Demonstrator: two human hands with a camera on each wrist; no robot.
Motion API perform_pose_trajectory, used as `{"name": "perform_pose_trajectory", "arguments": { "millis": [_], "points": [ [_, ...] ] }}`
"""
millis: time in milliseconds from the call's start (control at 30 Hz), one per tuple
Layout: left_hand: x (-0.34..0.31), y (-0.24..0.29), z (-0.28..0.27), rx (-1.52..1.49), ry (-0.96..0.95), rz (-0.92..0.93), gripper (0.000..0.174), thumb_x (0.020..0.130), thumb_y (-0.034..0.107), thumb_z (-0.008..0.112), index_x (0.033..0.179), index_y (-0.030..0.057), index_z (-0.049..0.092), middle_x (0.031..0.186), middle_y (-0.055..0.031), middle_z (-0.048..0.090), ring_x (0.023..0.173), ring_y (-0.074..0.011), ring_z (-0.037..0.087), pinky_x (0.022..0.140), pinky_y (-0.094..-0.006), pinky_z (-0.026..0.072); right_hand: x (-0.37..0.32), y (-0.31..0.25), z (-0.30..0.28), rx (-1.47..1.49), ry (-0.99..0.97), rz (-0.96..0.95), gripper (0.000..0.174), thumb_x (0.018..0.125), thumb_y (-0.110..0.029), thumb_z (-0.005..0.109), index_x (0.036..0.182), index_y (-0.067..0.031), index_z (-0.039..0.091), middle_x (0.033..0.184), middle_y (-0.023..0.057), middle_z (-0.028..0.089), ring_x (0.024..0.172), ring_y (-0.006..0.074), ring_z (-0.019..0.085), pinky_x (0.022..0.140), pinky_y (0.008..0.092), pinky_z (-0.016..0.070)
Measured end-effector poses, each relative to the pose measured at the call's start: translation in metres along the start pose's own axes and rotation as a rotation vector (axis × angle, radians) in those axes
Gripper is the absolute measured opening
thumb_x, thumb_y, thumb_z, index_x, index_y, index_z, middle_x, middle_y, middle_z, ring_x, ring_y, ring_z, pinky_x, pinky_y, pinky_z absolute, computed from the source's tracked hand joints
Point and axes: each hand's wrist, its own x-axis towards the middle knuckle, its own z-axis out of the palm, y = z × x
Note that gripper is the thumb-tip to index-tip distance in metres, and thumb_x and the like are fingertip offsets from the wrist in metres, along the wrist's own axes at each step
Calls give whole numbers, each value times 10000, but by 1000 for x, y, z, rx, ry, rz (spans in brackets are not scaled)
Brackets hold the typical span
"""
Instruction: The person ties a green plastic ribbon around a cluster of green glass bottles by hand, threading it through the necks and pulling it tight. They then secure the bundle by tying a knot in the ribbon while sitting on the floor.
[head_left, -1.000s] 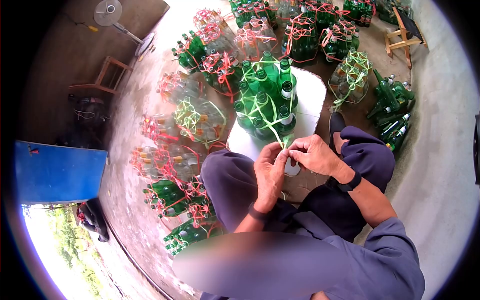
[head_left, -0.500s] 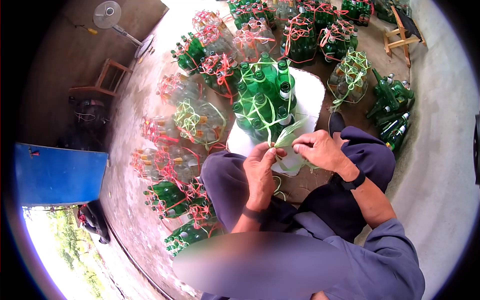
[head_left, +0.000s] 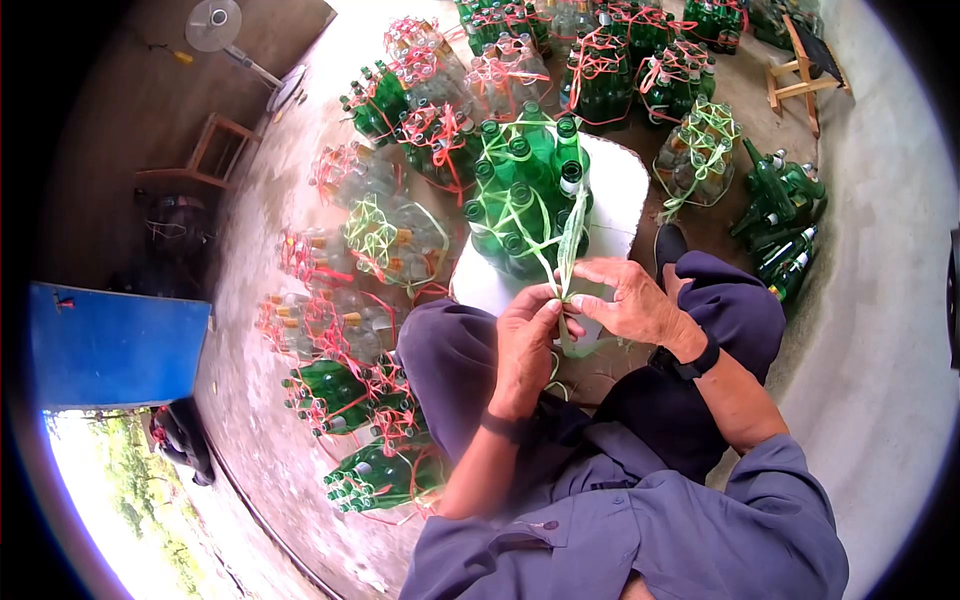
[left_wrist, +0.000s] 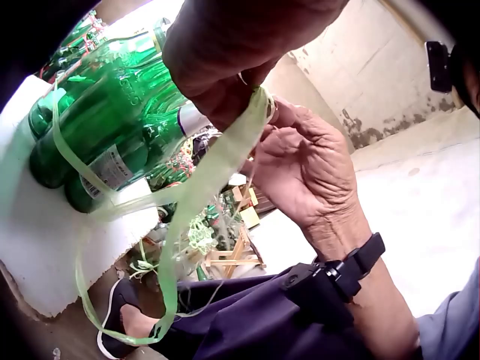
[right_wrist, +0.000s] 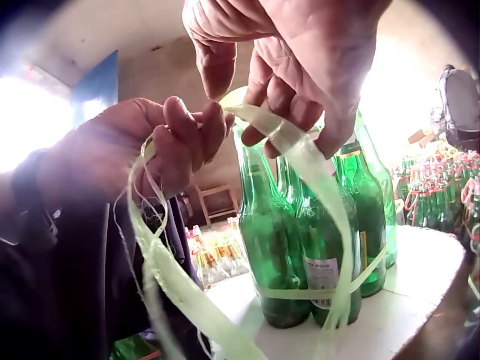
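Note:
Several green glass bottles stand upright in a cluster, with pale green plastic twine around their sides and looped among their necks. They rest on a white board between the person's knees. At the near side of the cluster, the left hand pinches the gathered twine between thumb and fingers. Close against it, the right hand holds the twine near the same spot, its index finger reaching forward. In the right wrist view, a flat twine strip runs down past the bottles, and a loose loop hangs below the left hand.
Bundles of bottles tied with red twine crowd the far side and left. A bundle in green twine stands to the right, near loose green bottles by the wall. A wooden folding stool is behind them.
The hands came apart slightly as a wide twine strip fanned out to the right, then came together again. That strip now points up along the bottles. The bottle cluster stays in place.

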Motion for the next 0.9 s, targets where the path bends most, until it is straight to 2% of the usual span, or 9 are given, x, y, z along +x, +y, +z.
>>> {"name": "perform_pose_trajectory", "arguments": {
  "millis": [133,233,400,467,533,667,733,800,900],
  "points": [
    [0,1,0,6,-36,-17,210,990,85,571,1163,-33,594,885,-99,674,688,-161,652,625,-245,511,-1,-6,3,81,-68,72,284,830,-90,699,1105,-23,676,1019,186,679,959,348,656,810,385,523],
    [2,-4,-4,12,-54,-10,224,990,87,574,1179,-31,589,904,-91,666,676,-147,640,590,-234,494,-1,-1,7,-46,-23,3,229,831,-87,695,1044,-8,670,903,173,658,846,325,645,737,384,510],
    [-1,-3,-2,-23,-31,-51,199,984,72,573,1156,-27,586,967,-100,664,655,-130,617,564,-221,470,-2,4,5,-55,-14,84,126,816,-72,707,884,24,662,767,154,626,694,283,615,648,355,483],
    [-1,-3,-1,-11,-41,-38,187,982,64,570,1145,-25,586,985,-104,664,650,-126,611,563,-218,466,-1,-4,2,-21,-5,129,123,813,-73,714,864,27,662,765,149,634,686,268,619,643,352,484],
    [-2,3,7,12,5,-30,188,928,86,607,1083,-21,613,809,-68,667,619,-107,595,573,-215,468,-1,-5,1,13,5,172,123,810,-74,721,844,29,662,763,143,642,678,253,622,637,350,485],
    [-2,0,10,-16,56,-7,165,913,68,615,1053,-18,598,824,-82,678,632,-115,612,565,-215,463,-1,-3,1,120,20,284,101,820,-61,709,830,33,673,713,118,651,659,146,602,627,314,483],
    [-2,-3,5,9,-3,32,141,972,48,583,1101,8,545,957,-116,686,660,-123,630,522,-199,399,-1,0,1,182,19,322,90,829,-54,698,824,34,679,695,98,656,655,107,586,623,298,481],
    [-2,-1,3,42,-2,24,138,974,53,590,1096,8,546,954,-117,688,667,-129,639,531,-199,408,0,3,0,302,17,319,101,855,-55,675,815,37,683,684,47,662,669,50,548,613,267,470],
    [-4,2,8,65,11,44,146,945,74,625,1059,2,567,914,-113,697,685,-142,655,584,-214,455,2,-1,-5,268,-15,393,121,873,-71,673,820,38,684,702,16,670,675,37,541,611,253,466]
  ]
}}
